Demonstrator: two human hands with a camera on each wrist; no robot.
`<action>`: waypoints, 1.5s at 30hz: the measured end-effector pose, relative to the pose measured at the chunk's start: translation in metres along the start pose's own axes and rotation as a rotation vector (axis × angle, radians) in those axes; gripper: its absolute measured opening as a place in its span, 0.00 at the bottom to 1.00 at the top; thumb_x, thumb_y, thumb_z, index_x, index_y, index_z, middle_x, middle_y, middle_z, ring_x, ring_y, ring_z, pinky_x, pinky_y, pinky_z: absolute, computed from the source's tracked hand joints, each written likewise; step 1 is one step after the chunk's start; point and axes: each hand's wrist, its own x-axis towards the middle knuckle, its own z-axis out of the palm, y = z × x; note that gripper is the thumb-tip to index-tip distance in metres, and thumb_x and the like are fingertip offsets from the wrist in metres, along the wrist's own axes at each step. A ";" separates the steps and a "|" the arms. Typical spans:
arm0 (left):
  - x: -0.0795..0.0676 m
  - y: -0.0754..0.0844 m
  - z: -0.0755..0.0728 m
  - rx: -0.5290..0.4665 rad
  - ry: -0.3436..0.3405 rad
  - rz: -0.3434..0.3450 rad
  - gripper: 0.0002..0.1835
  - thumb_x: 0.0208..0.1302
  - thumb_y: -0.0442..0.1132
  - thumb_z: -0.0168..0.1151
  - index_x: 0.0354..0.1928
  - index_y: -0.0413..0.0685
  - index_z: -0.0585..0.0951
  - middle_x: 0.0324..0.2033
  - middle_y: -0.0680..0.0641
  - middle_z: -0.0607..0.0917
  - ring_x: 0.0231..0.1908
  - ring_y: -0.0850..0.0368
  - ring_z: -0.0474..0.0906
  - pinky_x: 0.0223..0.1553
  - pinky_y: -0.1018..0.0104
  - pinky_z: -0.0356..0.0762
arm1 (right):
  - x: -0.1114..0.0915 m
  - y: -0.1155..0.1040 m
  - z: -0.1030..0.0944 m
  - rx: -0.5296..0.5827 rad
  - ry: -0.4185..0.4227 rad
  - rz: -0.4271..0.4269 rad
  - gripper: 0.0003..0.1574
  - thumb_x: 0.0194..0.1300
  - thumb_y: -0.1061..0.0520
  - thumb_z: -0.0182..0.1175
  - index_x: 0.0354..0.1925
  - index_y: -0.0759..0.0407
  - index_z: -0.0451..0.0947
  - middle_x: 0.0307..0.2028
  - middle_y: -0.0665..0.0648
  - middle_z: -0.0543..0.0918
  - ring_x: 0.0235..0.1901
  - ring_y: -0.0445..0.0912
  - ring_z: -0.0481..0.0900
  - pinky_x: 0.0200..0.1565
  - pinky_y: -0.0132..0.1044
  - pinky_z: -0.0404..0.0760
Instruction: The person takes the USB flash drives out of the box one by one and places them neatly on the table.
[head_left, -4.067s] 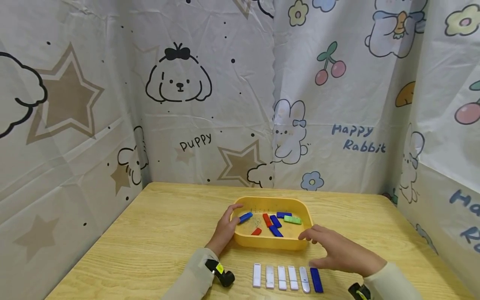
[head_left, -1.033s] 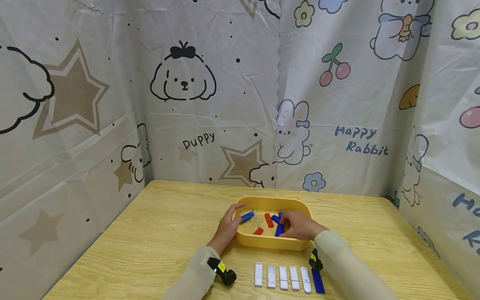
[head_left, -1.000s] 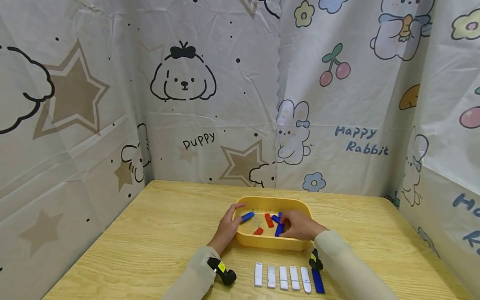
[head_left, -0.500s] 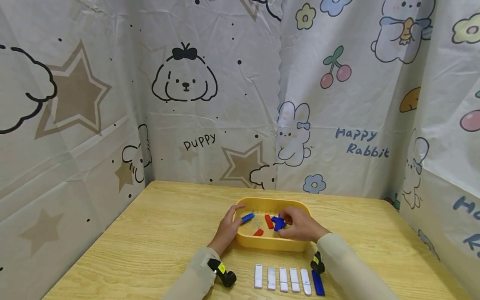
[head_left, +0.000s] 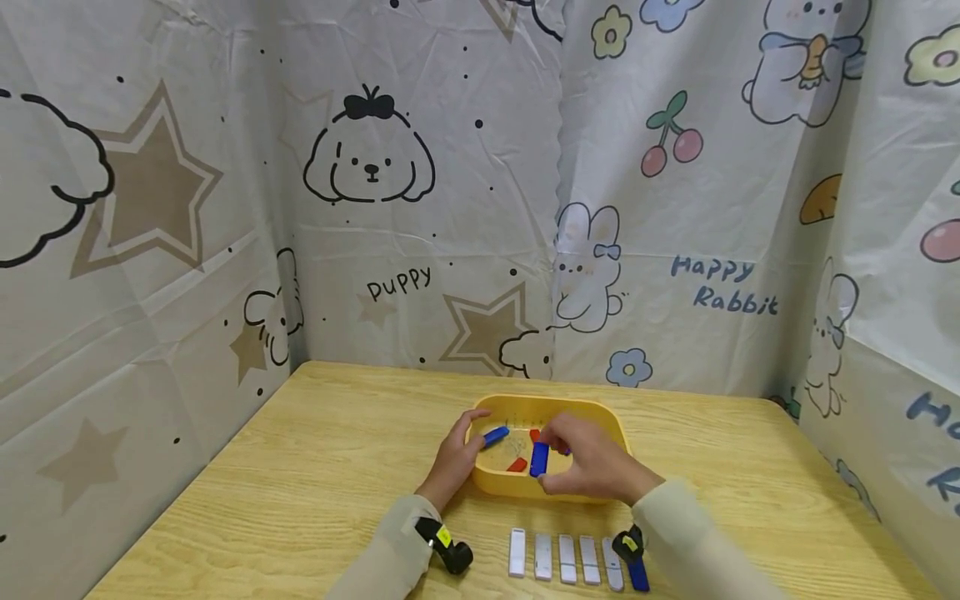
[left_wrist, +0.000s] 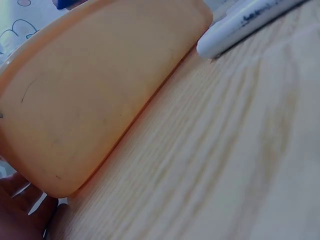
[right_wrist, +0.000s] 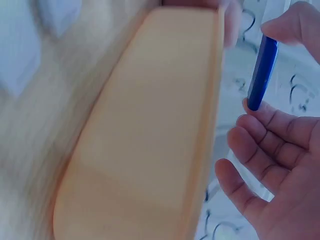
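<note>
The head view looks forward and down, from farther off, over a pale wood-grain table [head_left: 262, 500] to a white cartoon-printed fabric backdrop [head_left: 465, 183]. Both wrist views look from low and close, tilted, facing the outer wall of a yellow rounded plastic tray [head_left: 510, 485], which all three share.
</note>
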 end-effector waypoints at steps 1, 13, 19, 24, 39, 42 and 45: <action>0.000 0.000 0.000 -0.001 0.002 0.003 0.22 0.64 0.34 0.47 0.61 0.50 0.73 0.65 0.44 0.70 0.68 0.45 0.59 0.66 0.44 0.54 | -0.001 -0.004 0.001 -0.011 0.000 -0.019 0.21 0.45 0.47 0.70 0.38 0.49 0.75 0.31 0.43 0.72 0.33 0.47 0.74 0.37 0.33 0.74; -0.001 0.001 -0.001 -0.001 0.012 0.008 0.23 0.62 0.35 0.48 0.60 0.49 0.73 0.64 0.43 0.71 0.66 0.44 0.62 0.65 0.43 0.56 | -0.015 -0.050 0.023 -0.050 -0.106 -0.020 0.24 0.46 0.40 0.69 0.40 0.47 0.76 0.32 0.40 0.74 0.33 0.40 0.72 0.38 0.32 0.74; -0.002 0.007 -0.002 -0.020 0.006 0.004 0.22 0.64 0.32 0.47 0.61 0.45 0.73 0.64 0.40 0.70 0.66 0.42 0.61 0.65 0.43 0.56 | -0.016 -0.057 0.038 -0.014 -0.202 -0.003 0.23 0.48 0.38 0.67 0.40 0.46 0.76 0.34 0.43 0.77 0.33 0.37 0.71 0.40 0.32 0.73; -0.001 0.003 -0.001 -0.023 0.008 0.007 0.22 0.64 0.33 0.49 0.61 0.47 0.73 0.64 0.41 0.71 0.66 0.43 0.62 0.65 0.43 0.56 | -0.016 -0.055 0.047 -0.035 -0.268 0.009 0.22 0.47 0.38 0.69 0.38 0.45 0.76 0.33 0.41 0.77 0.33 0.35 0.71 0.39 0.31 0.74; -0.001 0.003 -0.001 -0.008 0.011 -0.011 0.23 0.62 0.35 0.48 0.60 0.51 0.73 0.65 0.44 0.71 0.66 0.46 0.62 0.65 0.45 0.56 | -0.018 -0.053 0.058 -0.082 -0.355 0.067 0.25 0.47 0.34 0.70 0.41 0.44 0.79 0.38 0.39 0.73 0.35 0.37 0.67 0.39 0.32 0.70; 0.000 0.002 -0.001 -0.014 0.007 -0.021 0.23 0.62 0.36 0.48 0.60 0.52 0.73 0.65 0.44 0.70 0.67 0.46 0.61 0.65 0.45 0.57 | -0.018 -0.054 0.060 -0.092 -0.356 0.077 0.26 0.47 0.35 0.70 0.42 0.43 0.79 0.39 0.40 0.73 0.36 0.37 0.67 0.40 0.33 0.70; -0.001 0.003 -0.001 -0.016 0.004 -0.024 0.23 0.62 0.35 0.48 0.60 0.51 0.73 0.65 0.44 0.70 0.67 0.46 0.61 0.65 0.46 0.57 | -0.019 -0.055 0.062 -0.092 -0.363 0.094 0.26 0.47 0.35 0.71 0.42 0.43 0.80 0.39 0.40 0.73 0.36 0.37 0.67 0.41 0.34 0.69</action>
